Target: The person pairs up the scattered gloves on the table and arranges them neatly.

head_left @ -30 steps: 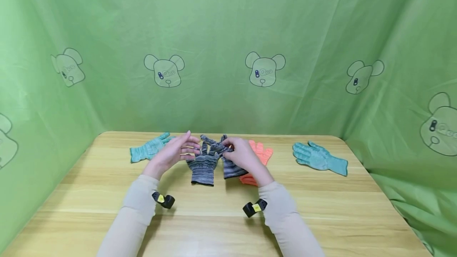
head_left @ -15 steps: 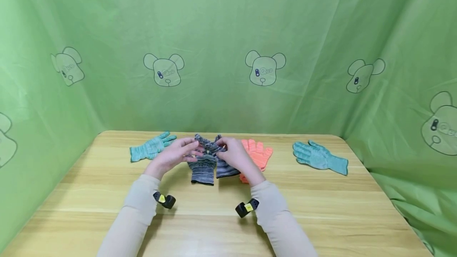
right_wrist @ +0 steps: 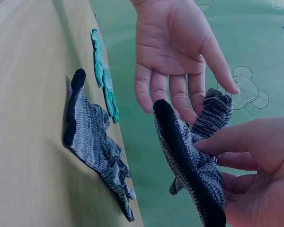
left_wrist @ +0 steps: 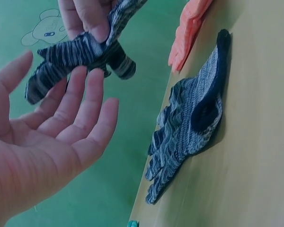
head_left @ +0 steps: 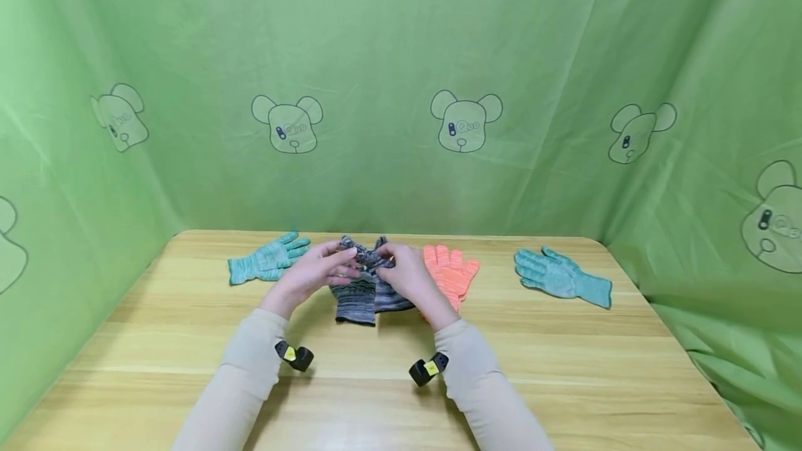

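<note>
My right hand (head_left: 406, 271) pinches a grey-and-black striped knit glove (right_wrist: 212, 116) between thumb and fingers, holding it up off the table. Its dark cuff hangs down, and its fingers point toward my left hand (head_left: 318, 271). That left hand is spread, palm turned to the glove, with the fingertips right at the glove's fingers and the thumb apart in the left wrist view. Below them, a matching grey glove (left_wrist: 191, 106) lies on the table with its cuff toward me. In the head view, the held glove partly covers the fingers of the lying one.
An orange glove pair (head_left: 452, 271) lies just right of my right hand. One teal glove (head_left: 266, 259) rests at the left back, another teal glove (head_left: 560, 275) at the right. A green curtain (head_left: 376, 179) stands behind the wooden table (head_left: 351, 381).
My right hand has moved left with the held grey glove, uncovering more of the orange gloves. My left hand has shifted slightly right, up to the glove's fingers.
</note>
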The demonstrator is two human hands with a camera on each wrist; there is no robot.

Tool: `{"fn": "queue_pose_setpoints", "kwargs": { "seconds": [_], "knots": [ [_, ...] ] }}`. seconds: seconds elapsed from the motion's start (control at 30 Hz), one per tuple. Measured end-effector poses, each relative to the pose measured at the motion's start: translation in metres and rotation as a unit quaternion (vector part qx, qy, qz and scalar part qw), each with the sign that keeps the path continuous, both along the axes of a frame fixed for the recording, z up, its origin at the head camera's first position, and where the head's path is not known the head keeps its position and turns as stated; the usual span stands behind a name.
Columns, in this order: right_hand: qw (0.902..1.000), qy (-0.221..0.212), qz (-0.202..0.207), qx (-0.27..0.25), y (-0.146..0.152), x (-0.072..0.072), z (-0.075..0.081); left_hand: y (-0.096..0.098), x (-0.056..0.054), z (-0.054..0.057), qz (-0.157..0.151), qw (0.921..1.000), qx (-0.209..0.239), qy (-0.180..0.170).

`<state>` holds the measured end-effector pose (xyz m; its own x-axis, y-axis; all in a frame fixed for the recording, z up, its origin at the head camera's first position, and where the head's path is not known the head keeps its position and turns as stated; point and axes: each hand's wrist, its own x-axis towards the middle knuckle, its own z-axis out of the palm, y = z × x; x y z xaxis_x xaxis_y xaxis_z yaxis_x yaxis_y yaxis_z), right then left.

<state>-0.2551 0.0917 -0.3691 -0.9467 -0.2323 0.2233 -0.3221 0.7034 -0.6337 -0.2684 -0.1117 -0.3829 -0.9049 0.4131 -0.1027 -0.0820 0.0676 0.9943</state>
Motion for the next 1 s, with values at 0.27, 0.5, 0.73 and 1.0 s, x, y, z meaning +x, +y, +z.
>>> {"fn": "queue_pose_setpoints", "kwargs": {
  "seconds": [0.27, 0.5, 0.73, 1.0],
  "knots": [
    [0.9999, 0.006, -0.005, -0.009, -0.003, -0.003, -0.007, 0.006, -0.001, -0.003, 0.034, 0.9993, 0.014, -0.008],
    [0.9997, 0.016, -0.01, -0.017, -0.007, -0.004, -0.012, 0.005, -0.002, -0.005, 0.046, 0.9985, 0.03, -0.008],
    [0.999, 0.029, -0.021, -0.028, -0.01, -0.002, -0.014, 0.004, -0.001, -0.005, 0.05, 0.9972, 0.053, -0.015],
    [0.9982, 0.024, -0.031, -0.044, -0.012, -0.006, -0.018, 0.004, -0.001, -0.007, 0.032, 0.9991, 0.02, -0.021]
  ]
}}
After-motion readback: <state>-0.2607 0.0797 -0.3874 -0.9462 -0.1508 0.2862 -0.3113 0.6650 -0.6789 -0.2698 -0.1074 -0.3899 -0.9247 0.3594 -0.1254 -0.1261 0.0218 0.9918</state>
